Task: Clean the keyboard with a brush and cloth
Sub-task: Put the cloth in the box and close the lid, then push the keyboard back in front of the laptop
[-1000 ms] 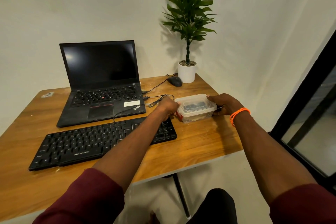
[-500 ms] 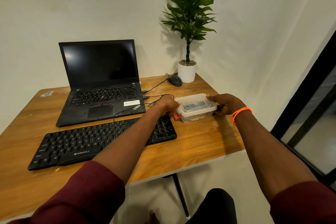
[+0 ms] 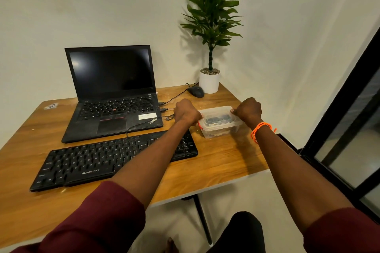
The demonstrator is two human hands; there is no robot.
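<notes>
Both hands [image 3: 187, 112] now fist-grip the container [image 3: 220, 122] ends.

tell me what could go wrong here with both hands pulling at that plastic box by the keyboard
The left hand and right hand grip opposite ends of the lidded plastic box. If the lid pops off suddenly, the dark contents could scatter over the wooden table or onto the keyboard. The box sits near the table's right edge, so a jerk might send it to the floor. The left wrist is close to the laptop cables and could snag them.
</notes>
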